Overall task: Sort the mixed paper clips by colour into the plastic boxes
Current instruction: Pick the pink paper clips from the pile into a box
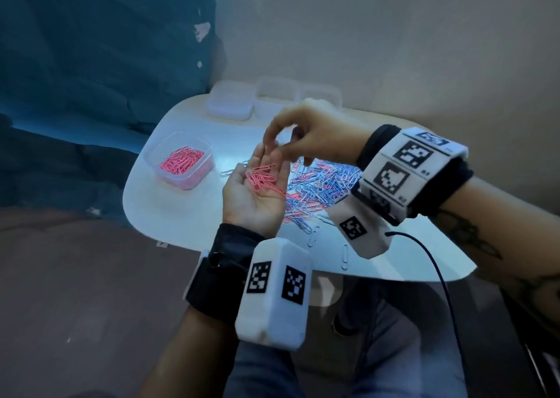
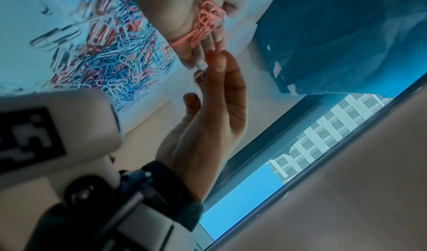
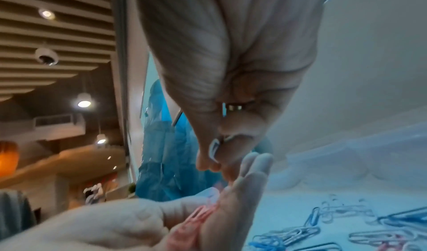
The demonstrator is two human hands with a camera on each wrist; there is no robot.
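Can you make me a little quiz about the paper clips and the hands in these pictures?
1. True or false: the box near the left hand holds pink clips.
2. What lies in the left palm?
A. blue clips
B. pink clips
C. nothing
3. Fill the gap: the mixed pile lies on the ____, under the right hand.

Key
1. True. Only pink clips show inside it.
2. B. The palm faces up with a small heap of pink clips on it, and the right hand's fingers reach down over the left fingertips.
3. Table. Pink, blue and white clips are tangled together there.
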